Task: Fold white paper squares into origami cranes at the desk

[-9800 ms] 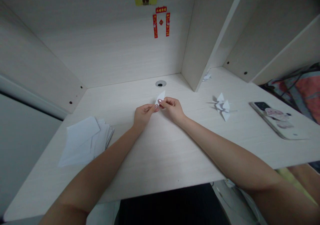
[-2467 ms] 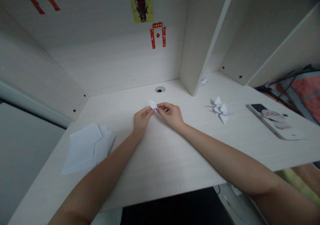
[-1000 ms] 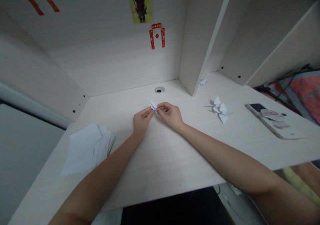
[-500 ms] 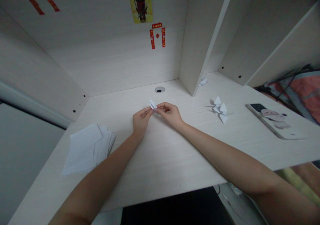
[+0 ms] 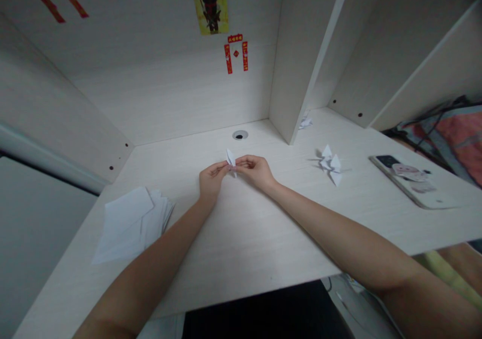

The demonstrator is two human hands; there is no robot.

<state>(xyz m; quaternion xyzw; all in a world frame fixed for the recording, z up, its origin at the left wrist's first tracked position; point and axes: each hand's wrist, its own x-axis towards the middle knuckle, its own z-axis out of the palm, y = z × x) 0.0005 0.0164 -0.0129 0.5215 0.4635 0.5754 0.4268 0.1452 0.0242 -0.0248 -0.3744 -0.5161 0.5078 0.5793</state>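
Observation:
A small folded white paper [image 5: 230, 156] stands between my hands near the middle of the desk, its pointed tip upward. From the left side my left hand [image 5: 211, 179] pinches it between thumb and fingers. On its right side my right hand [image 5: 256, 171] grips it the same way, fingertips close to those of the left. My fingers cover the paper's middle, so the folds there are hidden. To the right lie folded paper cranes [image 5: 330, 164], resting together on the desk. On the left, a stack of white paper sheets [image 5: 128, 223] sits beside my left forearm.
A phone [image 5: 414, 181] lies on the desk's right side. Another folded white paper piece [image 5: 306, 122] is partly hidden behind the upright divider [image 5: 297, 68]. A round cable hole [image 5: 240, 135] is set in the desk [image 5: 241, 258] beyond my hands. A black seat [image 5: 267, 314] shows below the front edge.
The folded paper has turned slightly more upright between my fingers, and a lower point of it now shows beneath them. Both hands stay in nearly the same place.

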